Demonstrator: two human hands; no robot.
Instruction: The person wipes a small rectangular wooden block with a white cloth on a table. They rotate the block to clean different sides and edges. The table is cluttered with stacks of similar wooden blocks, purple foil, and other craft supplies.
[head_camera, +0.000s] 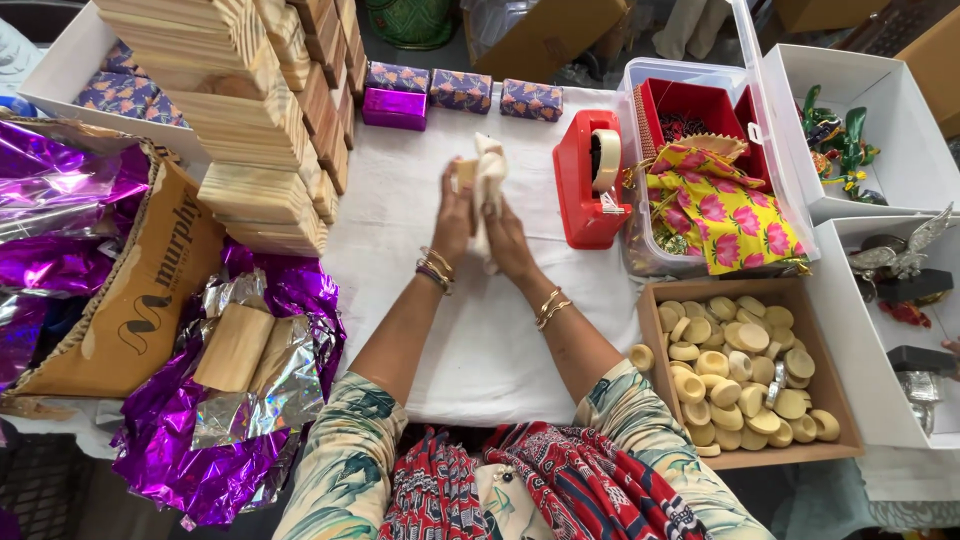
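At my far left, purple foil (60, 200) is spilling out of a cardboard box (150, 290), cut off by the frame edge. Stacked wooden blocks (250, 130) are rising beside it. Over the white counter (480, 350), my left hand (455, 215) is gripping a small pale piece (465, 172), mostly hidden, while my right hand (505, 240) is pressing a cream cloth (489, 185) around it. Further right, a red tape dispenser (590, 180) is sitting, then a wooden tray (750, 455) of round pale discs (740, 380).
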